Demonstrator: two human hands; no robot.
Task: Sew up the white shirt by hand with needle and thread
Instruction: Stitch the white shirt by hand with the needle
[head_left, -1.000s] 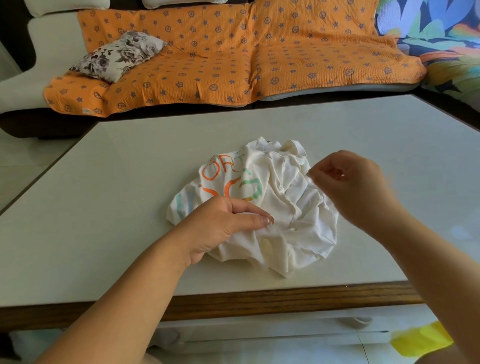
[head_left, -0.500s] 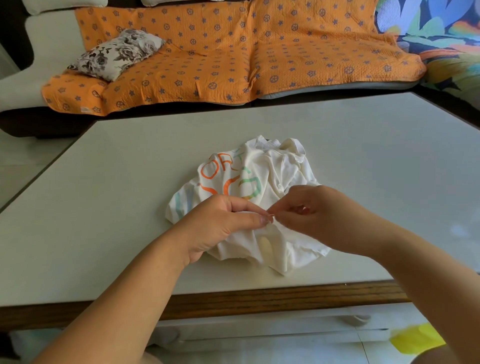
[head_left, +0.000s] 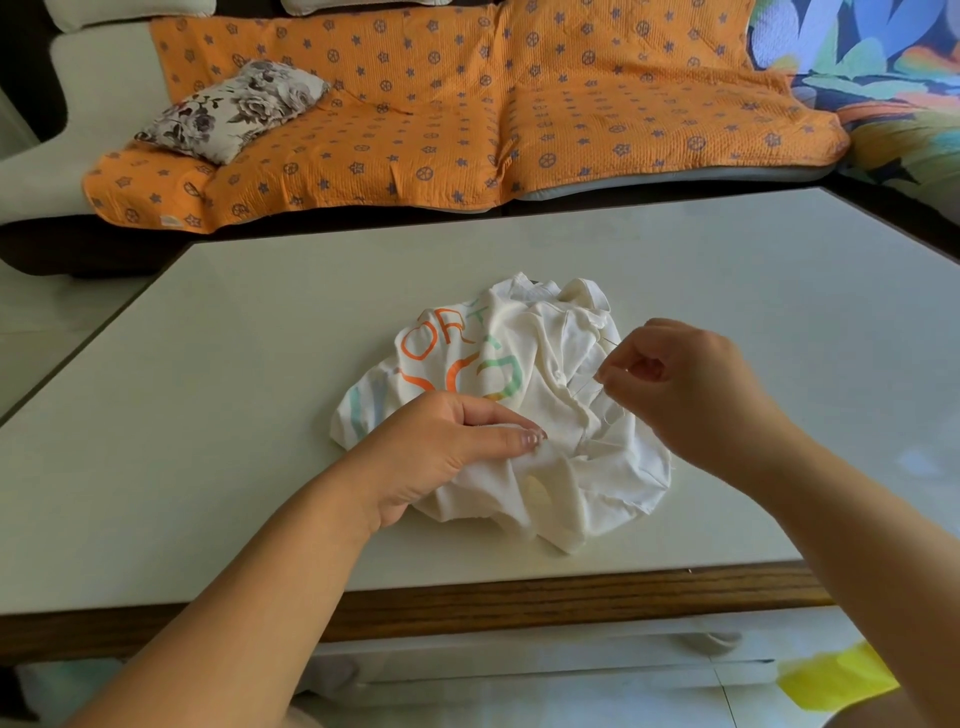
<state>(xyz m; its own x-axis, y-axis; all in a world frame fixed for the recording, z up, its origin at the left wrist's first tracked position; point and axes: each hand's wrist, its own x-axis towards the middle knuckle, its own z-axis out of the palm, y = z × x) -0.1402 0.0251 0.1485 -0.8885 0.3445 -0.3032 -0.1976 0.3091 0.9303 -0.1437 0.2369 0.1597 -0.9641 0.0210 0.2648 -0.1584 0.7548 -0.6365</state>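
A crumpled white shirt (head_left: 550, 364) with orange and green lettering lies on the pale table (head_left: 260, 395). My left hand (head_left: 447, 447) pinches a fold of the shirt near its front edge, thumb and fingers closed on the cloth. My right hand (head_left: 680, 384) is raised over the shirt's right side, its fingers curled and pinching a thin needle (head_left: 609, 340) whose tip sticks up and left. A fine thread (head_left: 587, 387) runs from that hand down toward the cloth.
The table has a wooden front edge (head_left: 519, 603). Behind it stands a sofa with an orange patterned cover (head_left: 467, 114) and a floral cushion (head_left: 234, 111). A yellow object (head_left: 836, 680) lies on the floor at lower right.
My right hand went down to the fold beside my left thumb, then rose up and to the right with the needle and thread. My left hand stayed pinching the shirt.
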